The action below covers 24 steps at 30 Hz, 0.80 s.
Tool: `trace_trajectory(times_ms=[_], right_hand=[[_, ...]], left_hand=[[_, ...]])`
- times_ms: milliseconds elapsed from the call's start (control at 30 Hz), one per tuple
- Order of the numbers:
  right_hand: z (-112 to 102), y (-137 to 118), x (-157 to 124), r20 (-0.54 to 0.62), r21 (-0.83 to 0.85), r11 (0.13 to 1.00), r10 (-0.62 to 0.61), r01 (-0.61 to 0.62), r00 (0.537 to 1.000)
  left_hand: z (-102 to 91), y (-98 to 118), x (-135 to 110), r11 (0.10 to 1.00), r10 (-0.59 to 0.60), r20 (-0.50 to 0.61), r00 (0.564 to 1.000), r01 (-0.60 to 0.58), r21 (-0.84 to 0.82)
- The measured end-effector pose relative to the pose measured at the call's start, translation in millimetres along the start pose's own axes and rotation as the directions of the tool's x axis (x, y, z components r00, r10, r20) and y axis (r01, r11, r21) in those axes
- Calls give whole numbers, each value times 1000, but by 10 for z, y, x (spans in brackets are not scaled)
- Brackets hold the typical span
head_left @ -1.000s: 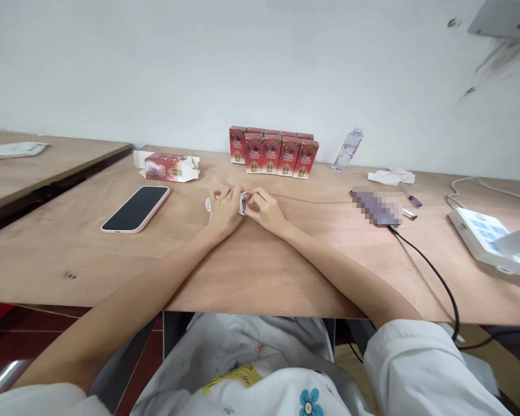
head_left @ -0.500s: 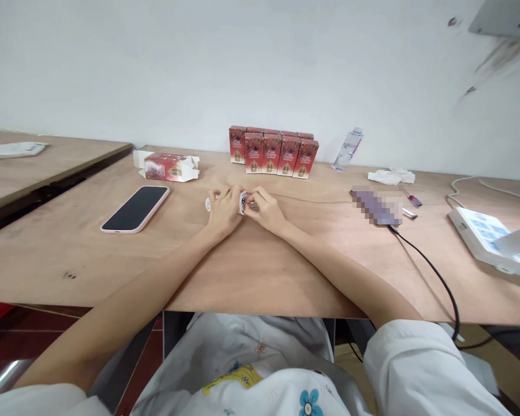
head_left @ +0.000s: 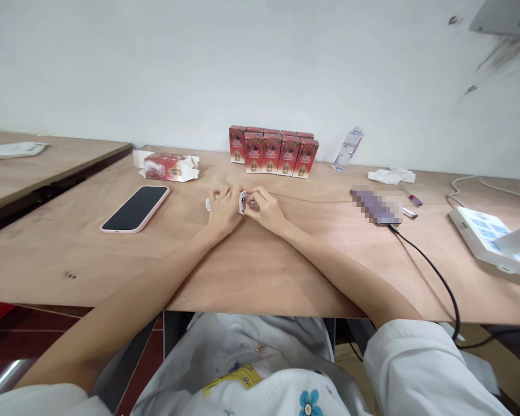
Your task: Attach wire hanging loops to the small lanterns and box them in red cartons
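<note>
My left hand (head_left: 226, 209) is wrapped from above around a white cylindrical object (head_left: 208, 203) lying on its side on the table. Its white round ends show on either side of the fingers, and its middle is hidden. At the right-hand end, with its dark opening, my right hand (head_left: 265, 211) is closed in a pinch. A small shiny bit shows by those fingertips, too small to name. Both hands nearly touch each other. Behind them, several red printed boxes (head_left: 271, 153) stand upright in two rows.
An opened red box (head_left: 167, 167) with white flaps lies at the left. Nearer is a phone in a pink case (head_left: 136, 209). To the right are a water bottle (head_left: 348, 149), crumpled tissue (head_left: 392, 175), a cabled phone (head_left: 376, 208) and a white power strip (head_left: 489, 237).
</note>
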State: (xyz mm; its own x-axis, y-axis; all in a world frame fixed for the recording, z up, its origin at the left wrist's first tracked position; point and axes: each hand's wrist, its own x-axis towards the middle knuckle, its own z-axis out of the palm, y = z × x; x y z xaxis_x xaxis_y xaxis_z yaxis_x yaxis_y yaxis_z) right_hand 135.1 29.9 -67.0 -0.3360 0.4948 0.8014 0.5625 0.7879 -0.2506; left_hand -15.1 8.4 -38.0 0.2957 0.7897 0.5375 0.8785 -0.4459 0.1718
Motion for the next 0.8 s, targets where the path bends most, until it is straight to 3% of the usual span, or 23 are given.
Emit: trace_trajectory(times_ms=[333, 800], right_hand=[[-26, -25, 3, -33, 63, 997, -35, 37, 999], [-17, 16, 7, 7, 101, 995, -11, 10, 1000]], left_hand=[[-12, -32, 7, 1000, -12, -1, 1000, 12, 19], [35, -63, 0, 999, 13, -27, 1000, -12, 36]])
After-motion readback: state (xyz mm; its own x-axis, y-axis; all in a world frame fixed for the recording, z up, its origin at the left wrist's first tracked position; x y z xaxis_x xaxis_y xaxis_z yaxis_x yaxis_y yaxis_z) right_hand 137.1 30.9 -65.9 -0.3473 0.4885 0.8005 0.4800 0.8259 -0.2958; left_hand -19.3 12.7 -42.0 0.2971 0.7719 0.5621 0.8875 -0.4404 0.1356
